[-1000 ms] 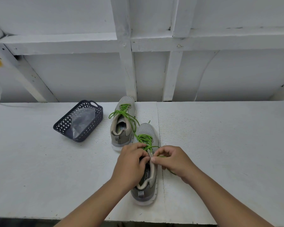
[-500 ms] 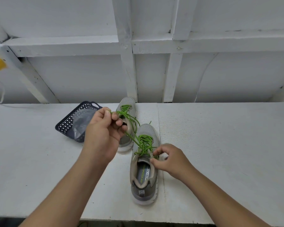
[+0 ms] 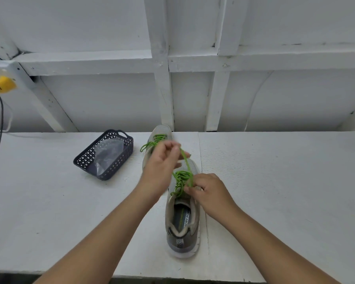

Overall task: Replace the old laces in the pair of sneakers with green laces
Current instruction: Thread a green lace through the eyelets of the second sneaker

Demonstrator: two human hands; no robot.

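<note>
Two sneakers (image 3: 182, 214) carry green laces (image 3: 181, 179); left hand (image 3: 162, 167) and right hand (image 3: 210, 193) each grip a strand.

Bare white tabletop (image 3: 275, 191) lies open right of the near grey mesh sneaker (image 3: 182, 222), while a dark perforated plastic basket (image 3: 106, 156) and second grey sneaker (image 3: 160, 132) crowd the left.

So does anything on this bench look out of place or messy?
Only small things. The basket sits askew, with crumpled clear plastic inside. The far sneaker has loose green lace loops spilling over its side. Nothing looks spilled or damaged.
</note>
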